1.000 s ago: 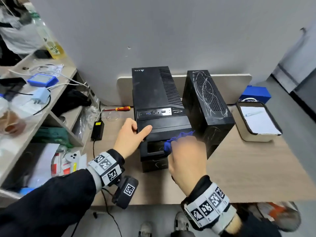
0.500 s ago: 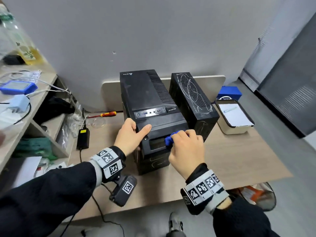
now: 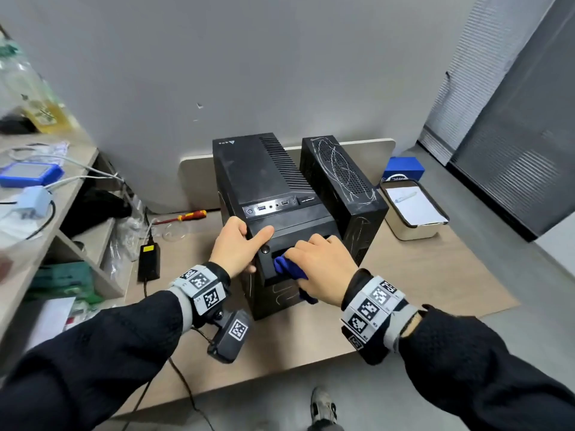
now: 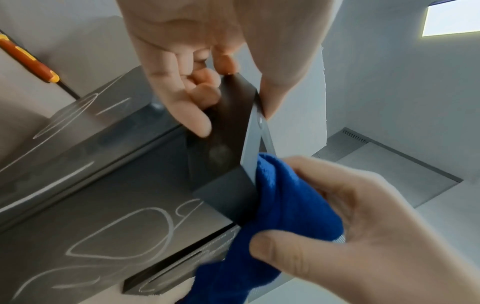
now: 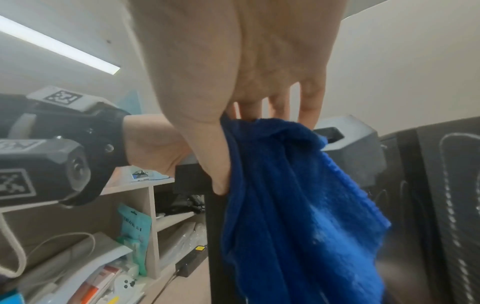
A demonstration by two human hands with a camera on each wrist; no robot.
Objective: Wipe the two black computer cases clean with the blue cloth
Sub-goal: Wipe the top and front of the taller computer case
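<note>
Two black computer cases stand side by side on the wooden table. The left case has white scribbles on its side and front. The right case carries white scribbles on its mesh top. My left hand grips the front left corner of the left case, thumb across the front panel, fingers round the side. My right hand holds the bunched blue cloth against the left case's front recess. The cloth hangs down below my right palm.
A red and yellow screwdriver and a black power adapter lie on the table to the left. A cluttered shelf unit stands at the far left. A white lidded box and a blue box sit to the right.
My right hand has slid the cloth left and down across the left case's front, from its right edge into the recess. My head has pulled back and up. The left hand keeps its hold.
</note>
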